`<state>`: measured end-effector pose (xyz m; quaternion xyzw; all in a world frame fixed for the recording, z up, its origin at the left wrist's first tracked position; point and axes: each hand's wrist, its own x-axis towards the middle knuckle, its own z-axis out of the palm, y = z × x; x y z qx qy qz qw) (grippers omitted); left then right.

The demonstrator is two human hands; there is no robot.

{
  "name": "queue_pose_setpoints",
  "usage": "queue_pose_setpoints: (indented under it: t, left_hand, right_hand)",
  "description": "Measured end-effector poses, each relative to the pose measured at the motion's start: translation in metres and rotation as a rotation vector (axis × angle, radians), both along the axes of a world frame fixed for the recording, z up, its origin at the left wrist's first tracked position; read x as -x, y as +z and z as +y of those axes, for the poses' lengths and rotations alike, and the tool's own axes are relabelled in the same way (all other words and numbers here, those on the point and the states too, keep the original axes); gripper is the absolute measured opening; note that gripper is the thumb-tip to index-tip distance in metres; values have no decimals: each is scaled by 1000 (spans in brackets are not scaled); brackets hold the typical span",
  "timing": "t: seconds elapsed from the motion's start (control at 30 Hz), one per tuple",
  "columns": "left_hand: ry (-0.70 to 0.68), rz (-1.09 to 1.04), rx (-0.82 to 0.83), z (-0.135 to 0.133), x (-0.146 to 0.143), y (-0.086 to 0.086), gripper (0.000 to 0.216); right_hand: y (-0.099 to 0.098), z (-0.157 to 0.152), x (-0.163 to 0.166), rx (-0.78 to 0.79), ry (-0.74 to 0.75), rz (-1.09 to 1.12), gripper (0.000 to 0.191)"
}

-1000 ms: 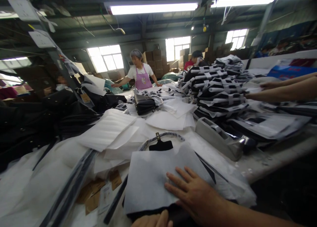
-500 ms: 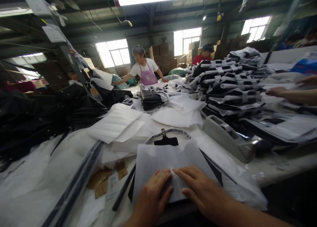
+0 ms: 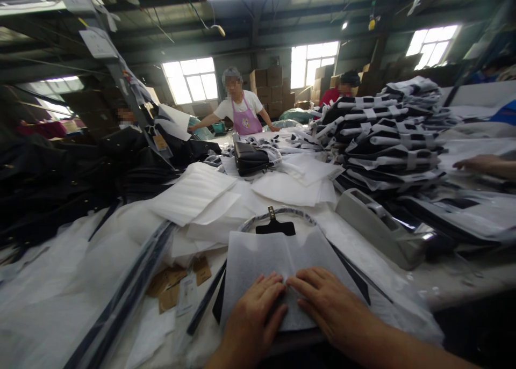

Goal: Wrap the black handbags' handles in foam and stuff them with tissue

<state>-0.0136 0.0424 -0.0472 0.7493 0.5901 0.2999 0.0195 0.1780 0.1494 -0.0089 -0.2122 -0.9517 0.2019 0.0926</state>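
A white foam sheet (image 3: 258, 256) lies over a dark handbag (image 3: 220, 299), whose edges stick out on both sides. Beyond the sheet's far edge show the bag's black flap with a metal clasp (image 3: 276, 227) and its wrapped handle (image 3: 302, 215). My left hand (image 3: 256, 312) rests on the near half of the sheet, fingers stretched out and pointing inward. Beside it my right hand (image 3: 328, 304) presses on the same sheet with straight fingers. The fingertips of both hands almost meet at the middle. Neither hand grasps anything that I can see.
A grey tape dispenser (image 3: 379, 229) stands to the right, before a tall stack of wrapped bags (image 3: 387, 143). Loose foam sheets (image 3: 193, 192), brown tags (image 3: 167, 288) and a black bag (image 3: 252, 158) lie about. A co-worker's hand (image 3: 478, 164) reaches in from the right; another person (image 3: 242, 111) stands opposite.
The whole scene has shifted slightly right as my head turned. Both my hands stay on the foam sheet. At the right, the co-worker's hands have moved and only one shows now.
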Motion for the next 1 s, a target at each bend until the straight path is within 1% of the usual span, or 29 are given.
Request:
queue_pose_setpoints:
  t: [0.1,0.23,0.37,0.63,0.73,0.9,1.0]
  left_hand:
    - [2,-2,12,0,0,-1,36]
    - [16,-24,28,0,-1,-3,36]
    - [12,-24,45,0,-1,-5,36]
    - [17,-25,52,-1,-1,-3,36]
    - [18,-13,50,-1,0,-2,39]
    - [2,40,25,1,1,-4,39]
    - [-7,91,9,2,1,-5,39]
  right_hand:
    - [1,-1,0,14,16,-9,42]
    - [-6,-1,-3,13,10,53,41]
    - [-11,0,-3,8,15,58,40]
    - [-3,2,-2,9,38,45,42]
    - [-4,2,-5,-44,61,31,42]
    - [-4,4,-6,-193,164,-51,43]
    - [0,3,-2,-219,183,-94,45]
